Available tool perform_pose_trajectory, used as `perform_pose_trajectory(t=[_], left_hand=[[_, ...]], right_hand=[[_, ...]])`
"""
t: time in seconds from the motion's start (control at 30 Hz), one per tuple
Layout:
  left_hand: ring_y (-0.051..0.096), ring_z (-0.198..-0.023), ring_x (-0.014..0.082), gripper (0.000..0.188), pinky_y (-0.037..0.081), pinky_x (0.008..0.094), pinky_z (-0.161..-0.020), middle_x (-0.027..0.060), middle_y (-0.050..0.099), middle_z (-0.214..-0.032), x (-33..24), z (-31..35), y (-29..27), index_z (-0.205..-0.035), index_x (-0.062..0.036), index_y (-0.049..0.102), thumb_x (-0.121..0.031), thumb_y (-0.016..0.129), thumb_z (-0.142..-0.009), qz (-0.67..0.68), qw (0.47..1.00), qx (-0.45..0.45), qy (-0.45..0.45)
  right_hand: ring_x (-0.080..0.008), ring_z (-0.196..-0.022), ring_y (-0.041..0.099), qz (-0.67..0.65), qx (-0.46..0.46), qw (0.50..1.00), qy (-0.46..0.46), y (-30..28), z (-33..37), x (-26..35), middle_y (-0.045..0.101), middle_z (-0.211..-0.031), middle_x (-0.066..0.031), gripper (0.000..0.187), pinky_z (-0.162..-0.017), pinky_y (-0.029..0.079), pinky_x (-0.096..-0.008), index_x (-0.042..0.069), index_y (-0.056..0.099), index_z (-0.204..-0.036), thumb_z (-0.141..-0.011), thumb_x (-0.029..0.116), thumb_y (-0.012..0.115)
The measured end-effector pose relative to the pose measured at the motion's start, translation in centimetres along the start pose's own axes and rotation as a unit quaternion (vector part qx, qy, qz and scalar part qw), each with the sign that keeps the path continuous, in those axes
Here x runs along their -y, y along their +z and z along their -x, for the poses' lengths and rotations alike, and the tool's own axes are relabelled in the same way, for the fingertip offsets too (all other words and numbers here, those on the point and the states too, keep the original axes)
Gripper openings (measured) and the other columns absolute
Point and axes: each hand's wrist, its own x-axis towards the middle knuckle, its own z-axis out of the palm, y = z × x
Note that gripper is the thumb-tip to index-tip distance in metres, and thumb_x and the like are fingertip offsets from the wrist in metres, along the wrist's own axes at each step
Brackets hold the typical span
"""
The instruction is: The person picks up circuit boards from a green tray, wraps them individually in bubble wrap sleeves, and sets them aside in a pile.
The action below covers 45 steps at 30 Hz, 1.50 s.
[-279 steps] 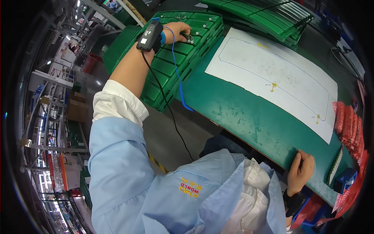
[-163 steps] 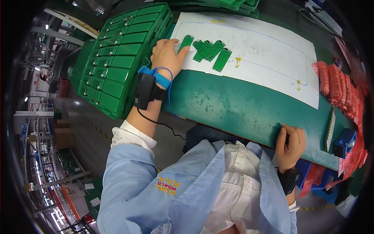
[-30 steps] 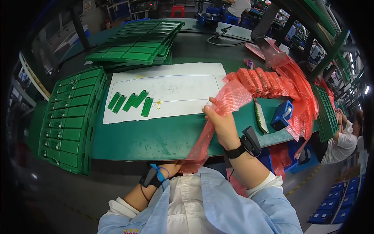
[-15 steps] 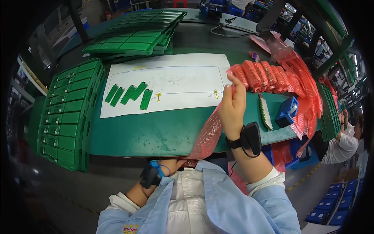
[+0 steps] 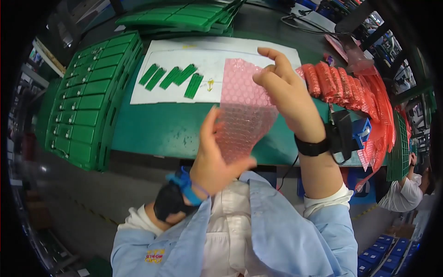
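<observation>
Over the front of the flat green table [image 5: 150,134], a piece of thin pink bubble wrap [image 5: 244,97] is up btwn the two hands. Its top is pinker, its low part more see-thru, & it hides a bit of the big white board w/ a thin drawn line [image 5: 217,51] behind it.

L hand [image 5: 213,159] is at the low left side of the wrap, thumb & fingers wide apart. It's a bit blurry. R hand [image 5: 288,94] is at the wrap's top right side, w/ one finger poking up. Can't tell if R hand is pinching the wrap.

L wrist has a bright blue band [image 5: 187,187] & R wrist has a black strap [image 5: 311,147].

On the board, to the left of the wrap, lie five long flat green strips [image 5: 170,78], all tilted, two of them touching. A small yellow arrow [image 5: 211,85] is drawn near them.

Left of the table is a pile of green plastic trays w/ boxy parts [image 5: 90,97]. More green trays [image 5: 180,18] sit at the back. On the right is a row of lumpy red packs [image 5: 341,85].
</observation>
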Motion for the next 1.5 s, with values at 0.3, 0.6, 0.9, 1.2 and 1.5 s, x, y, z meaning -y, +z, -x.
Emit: perform_pose_trajectory(t=[0.3, 0.6, 0.9, 1.2, 1.5], left_hand=[[0.048, -0.123, 0.0307, 0.066, 0.039, 0.0460, -0.102, 0.0186, 0.051, -0.130, 5.2, -2.0, -0.3, -0.141, -0.0068, 0.039, -0.009, 0.069, -0.082, -0.114, 0.990, 0.085, -0.019], [0.047, -0.123, 0.0340, 0.034, 0.034, 0.0471, -0.105, 0.0108, 0.055, -0.129, 8.5, -1.7, -0.6, -0.122, -0.0151, 0.062, -0.016, 0.061, -0.087, -0.391, 0.912, 0.094, 0.078], [0.050, -0.119, 0.0339, 0.032, 0.036, 0.0491, -0.102, 0.0113, 0.058, -0.121, 9.1, -2.1, -0.4, -0.118, -0.0094, 0.063, -0.019, 0.061, -0.087, -0.369, 0.921, 0.073, 0.100], [0.049, -0.119, 0.0346, 0.039, 0.036, 0.0499, -0.101, 0.0106, 0.057, -0.122, 9.1, -2.0, -0.2, -0.117, -0.0077, 0.063, -0.028, 0.067, -0.084, -0.389, 0.912, 0.085, 0.102], [0.049, -0.120, 0.0352, 0.050, 0.036, 0.0509, -0.101, 0.0112, 0.057, -0.124, 9.3, -1.9, -0.3, -0.121, -0.0065, 0.060, -0.037, 0.069, -0.082, -0.392, 0.910, 0.086, 0.106]], right_hand=[[-0.0089, -0.077, 0.052, 0.282, 0.068, 0.944, -0.158, -2.8, -5.8, -9.0, 0.055, -0.085, -0.0031, 0.056, -0.067, 0.044, -0.0253, 0.005, 0.045, -0.137, -0.084, 0.009, 0.063], [-0.0133, -0.087, 0.059, 0.209, -0.002, 0.976, 0.058, -1.0, -3.5, -11.4, 0.063, -0.100, -0.0110, 0.060, -0.077, 0.048, -0.0256, -0.001, 0.040, -0.140, -0.089, 0.017, 0.066], [-0.0187, -0.100, 0.061, -0.162, 0.072, 0.983, 0.047, 3.9, 4.4, -10.4, 0.059, -0.109, -0.0098, 0.062, -0.085, 0.051, -0.0314, 0.002, 0.033, -0.144, -0.090, 0.003, 0.063], [-0.0197, -0.101, 0.061, 0.034, -0.065, 0.996, -0.049, 4.1, 4.9, -14.2, 0.059, -0.111, -0.0115, 0.041, -0.081, 0.050, -0.0286, 0.001, 0.047, -0.130, -0.092, 0.005, 0.062], [-0.0126, -0.086, 0.061, -0.061, -0.004, 0.998, 0.032, 5.9, 4.9, -13.3, 0.062, -0.104, -0.0070, 0.016, -0.072, 0.049, -0.0240, 0.002, 0.054, -0.111, -0.097, 0.009, 0.057]])
